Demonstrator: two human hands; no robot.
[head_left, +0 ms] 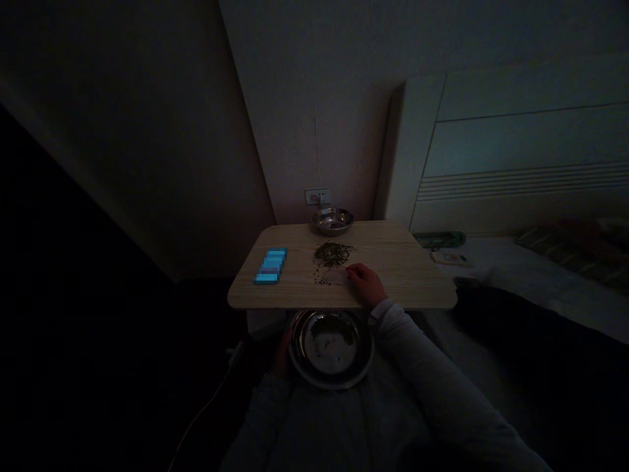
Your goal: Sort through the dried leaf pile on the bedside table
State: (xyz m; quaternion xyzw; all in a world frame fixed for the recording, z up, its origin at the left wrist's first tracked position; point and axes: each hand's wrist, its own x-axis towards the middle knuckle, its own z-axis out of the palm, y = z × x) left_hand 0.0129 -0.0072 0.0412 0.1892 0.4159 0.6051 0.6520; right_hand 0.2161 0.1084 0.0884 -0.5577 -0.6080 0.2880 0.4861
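Observation:
My right hand (364, 283) rests over the wooden tabletop (403, 262), fingers bent together; whatever is at the fingertips is too dim to make out. Just left of those fingertips is a faint, pale, see-through patch (337, 276) with a few dark grains around it. Beyond it lies a loose pile of small dark grains (331, 254). Below the table's near edge, a wide metal basin (331, 382) sits at my lap, with dark bits inside. My left hand (282, 354) grips the basin's left rim, its fingers mostly in shadow.
A small metal bowl (333, 223) stands at the table's far edge, before a wall socket (317, 196). A lit phone (270, 265) lies on the left. On the right are a bed (501, 262) with a pale headboard (491, 144) and a light-coloured device (449, 258).

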